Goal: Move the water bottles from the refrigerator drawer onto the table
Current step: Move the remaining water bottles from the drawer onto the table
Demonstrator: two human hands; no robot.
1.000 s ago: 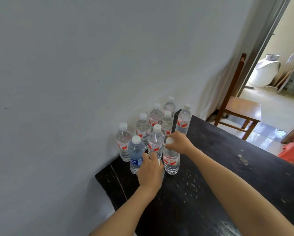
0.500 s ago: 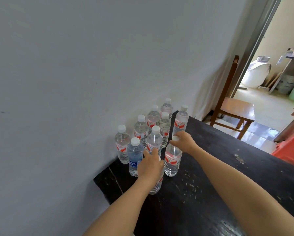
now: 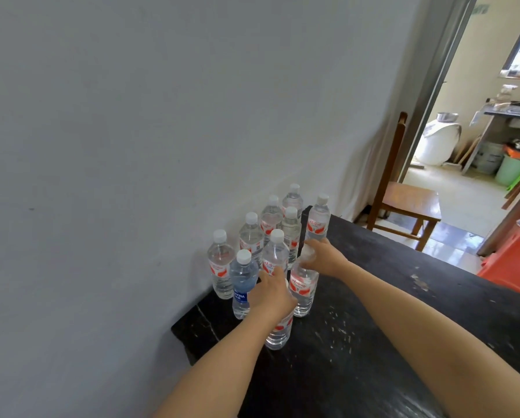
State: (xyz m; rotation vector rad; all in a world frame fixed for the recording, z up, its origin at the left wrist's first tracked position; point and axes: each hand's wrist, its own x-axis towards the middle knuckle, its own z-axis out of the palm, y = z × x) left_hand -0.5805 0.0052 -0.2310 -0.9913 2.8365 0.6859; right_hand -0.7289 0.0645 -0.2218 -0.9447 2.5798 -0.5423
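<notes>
Leftmost, a plain grey wall (image 3: 117,146), filling most of the view. Hard against its foot, the corner of a dark, scuffed table (image 3: 373,342), carrying every water bottle in sight: ten in all, upright and packed close together.

At the left edge of the group, a red-label bottle (image 3: 221,267) just beside the wall. Right next to it, a blue-label bottle (image 3: 243,285), the only one of that kind. Behind these two, the back bottles (image 3: 270,215), red-labelled and white-capped, strung along the wall toward the table's far end.

Next, the left hand (image 3: 272,292), extended from the bottom of the view, fingers curled down round the shoulder of the nearest bottle (image 3: 279,330). Cap hidden under the palm; base down on the table at the front of the group. Just beyond the knuckles, a capped bottle (image 3: 275,254); contact with the fingertips impossible to tell.

Further right, the right hand (image 3: 325,257), fingers and thumb closed over the neck and cap of a second front bottle (image 3: 304,288). Upright, base on the table, just beside the one in the left hand. Behind that hand, the rightmost bottle (image 3: 319,221), near the table's far edge.

Beyond the table, a wooden chair (image 3: 409,203) beside an open doorway (image 3: 463,86). Through it, a white vessel (image 3: 436,143) and a green bucket (image 3: 512,173). At the far right edge, a red plastic object (image 3: 515,260).
</notes>
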